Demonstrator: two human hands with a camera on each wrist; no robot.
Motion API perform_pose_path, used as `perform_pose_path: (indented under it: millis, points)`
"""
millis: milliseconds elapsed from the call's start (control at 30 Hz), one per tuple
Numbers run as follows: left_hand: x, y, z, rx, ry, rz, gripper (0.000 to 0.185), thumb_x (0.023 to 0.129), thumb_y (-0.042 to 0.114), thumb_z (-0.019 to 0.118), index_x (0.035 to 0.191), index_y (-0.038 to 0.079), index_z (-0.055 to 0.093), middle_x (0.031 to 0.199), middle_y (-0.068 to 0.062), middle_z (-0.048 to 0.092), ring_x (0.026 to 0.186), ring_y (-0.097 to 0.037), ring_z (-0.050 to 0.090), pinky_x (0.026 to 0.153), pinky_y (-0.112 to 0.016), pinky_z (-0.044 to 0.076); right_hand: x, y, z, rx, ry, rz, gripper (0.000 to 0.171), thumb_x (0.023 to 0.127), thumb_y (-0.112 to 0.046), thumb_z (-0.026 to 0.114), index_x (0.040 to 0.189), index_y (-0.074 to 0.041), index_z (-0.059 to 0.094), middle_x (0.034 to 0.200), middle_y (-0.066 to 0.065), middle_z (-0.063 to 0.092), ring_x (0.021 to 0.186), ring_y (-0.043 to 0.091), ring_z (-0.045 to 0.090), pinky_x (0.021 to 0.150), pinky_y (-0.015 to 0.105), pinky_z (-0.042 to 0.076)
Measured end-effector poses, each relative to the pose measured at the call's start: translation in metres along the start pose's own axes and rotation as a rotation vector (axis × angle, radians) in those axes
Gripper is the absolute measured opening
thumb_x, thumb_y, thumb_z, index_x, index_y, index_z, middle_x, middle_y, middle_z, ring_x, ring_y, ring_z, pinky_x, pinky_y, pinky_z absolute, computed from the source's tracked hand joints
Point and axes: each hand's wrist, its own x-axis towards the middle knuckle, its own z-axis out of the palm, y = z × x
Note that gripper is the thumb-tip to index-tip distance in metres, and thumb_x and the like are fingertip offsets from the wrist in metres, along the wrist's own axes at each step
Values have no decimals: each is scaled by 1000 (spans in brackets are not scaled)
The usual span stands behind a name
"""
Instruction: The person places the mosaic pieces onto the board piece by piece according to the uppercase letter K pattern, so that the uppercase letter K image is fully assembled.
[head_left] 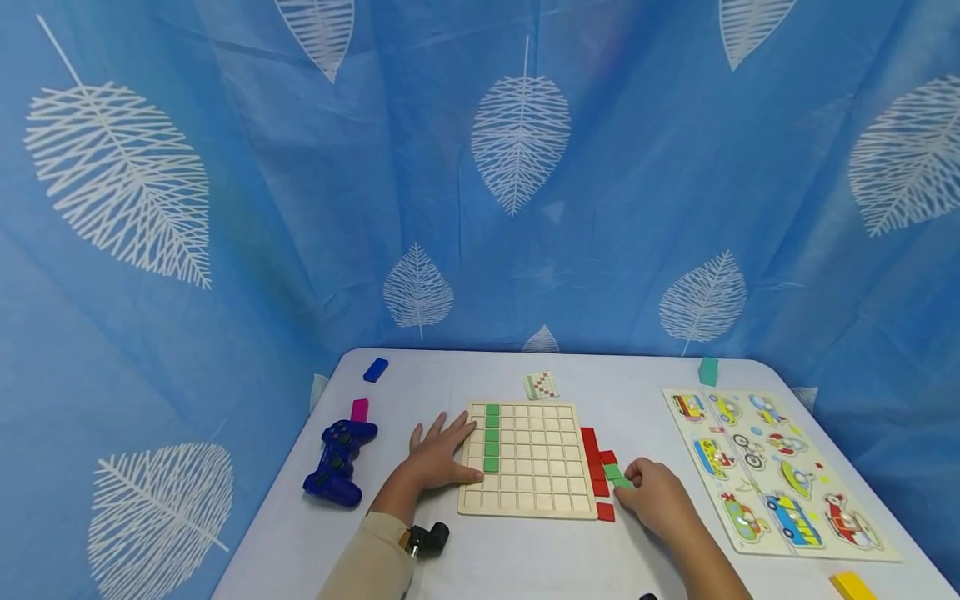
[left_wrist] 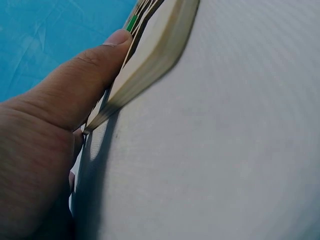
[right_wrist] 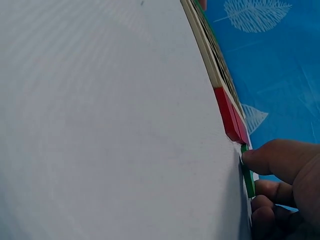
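A wooden grid board lies flat on the table, with several green square tiles in its second column from the left. My left hand rests at the board's left edge, fingers spread and thumb over the rim; the left wrist view shows the thumb on the edge. Beyond the right edge, my right hand pinches a green tile between thumb and fingers. Another green tile lies beside it. Several red tiles line the board's right side.
A small pattern card lies behind the board. To the left are a blue game controller, a pink block and a blue block. A picture puzzle board, a teal block and a yellow block are at right.
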Motion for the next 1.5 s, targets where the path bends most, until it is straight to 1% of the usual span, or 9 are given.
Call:
perform_pose_path:
  millis: [133, 400, 600, 933, 1067, 1167, 1300, 1367, 1500]
  points:
    - [-1, 0, 0, 2, 3, -1, 105, 75, 67, 85, 163, 29, 40, 175, 4, 22, 163, -37, 6, 125, -69, -5, 0, 0, -1, -3, -6, -16, 32, 86, -23, 84, 107, -4, 68, 93, 6, 62, 89, 23, 56, 79, 40, 50]
    - [-1, -1, -1, 30, 5, -1, 105, 76, 68, 83, 163, 29, 40, 175, 4, 23, 163, -36, 7, 125, -69, -4, 0, 1, 0, -16, -26, -27, 40, 84, -23, 86, 113, -3, 69, 97, 6, 62, 93, 24, 56, 85, 44, 51]
    - [-2, -1, -2, 23, 0, -4, 105, 76, 67, 83, 163, 29, 39, 175, 5, 22, 163, -36, 6, 125, -69, -5, -1, -1, 1, -3, -29, -35, 32, 86, -18, 84, 111, -4, 69, 94, 5, 61, 91, 23, 56, 82, 41, 51]
    - [-4, 0, -2, 14, -6, -9, 105, 76, 66, 84, 163, 29, 40, 175, 5, 22, 163, -36, 6, 125, -69, -5, 1, -2, 5, 18, 26, -30, 30, 87, -15, 81, 111, -1, 70, 93, 5, 65, 89, 22, 58, 81, 42, 54]
    - [-4, 0, -1, 8, -10, -5, 105, 76, 67, 84, 163, 29, 39, 175, 5, 21, 163, -36, 5, 124, -69, -5, -1, -10, 6, 51, 47, -42, 34, 86, -14, 80, 115, 1, 70, 97, 7, 66, 92, 24, 58, 84, 44, 54]
    - [-4, 0, -1, 8, -6, -6, 105, 76, 67, 84, 163, 29, 39, 175, 6, 21, 163, -36, 5, 124, -69, -5, -3, -22, 11, 125, 45, -86, 31, 86, -13, 79, 114, -2, 70, 100, 5, 66, 92, 22, 57, 81, 37, 53]
    - [-4, 1, -1, 9, -2, -7, 104, 76, 66, 84, 163, 29, 39, 175, 5, 21, 164, -36, 5, 125, -69, -5, -8, -41, 26, 222, 14, -186, 24, 85, -8, 76, 108, -9, 70, 98, 1, 64, 85, 16, 55, 72, 26, 48]
    - [-4, 2, -2, 8, -2, -4, 104, 76, 66, 84, 163, 29, 39, 175, 5, 21, 164, -36, 5, 125, -69, -5, -10, -51, 34, 251, -4, -231, 23, 84, -6, 75, 106, -11, 70, 97, 0, 64, 82, 14, 55, 70, 24, 48]
    - [-5, 4, -2, 5, -3, 4, 104, 76, 66, 84, 163, 28, 40, 175, 4, 22, 163, -36, 6, 125, -69, -5, -13, -70, 50, 270, -28, -306, 22, 83, -5, 76, 103, -14, 71, 96, -3, 64, 79, 12, 55, 70, 23, 49]
